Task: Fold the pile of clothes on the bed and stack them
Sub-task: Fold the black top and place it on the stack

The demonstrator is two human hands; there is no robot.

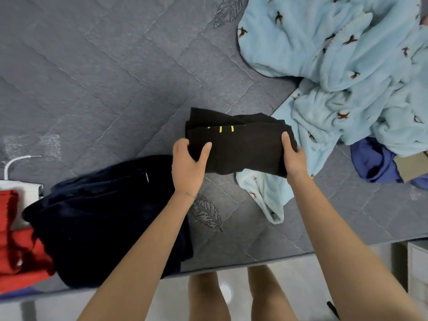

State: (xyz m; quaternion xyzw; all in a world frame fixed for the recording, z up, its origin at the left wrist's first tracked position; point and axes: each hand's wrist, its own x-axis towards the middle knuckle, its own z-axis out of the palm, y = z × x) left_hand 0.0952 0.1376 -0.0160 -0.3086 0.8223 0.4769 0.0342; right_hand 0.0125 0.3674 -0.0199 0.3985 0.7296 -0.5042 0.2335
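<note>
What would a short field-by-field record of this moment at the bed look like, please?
surface: grey quilted bed
in hand: folded black garment with yellow marks
left hand: grips the garment's left end
right hand: grips its right end
left of it: dark navy garment, with red fabric beyond it
right of it: rumpled light blue fleece with bird print, and a blue garment
lifted or resting: cannot tell
</note>
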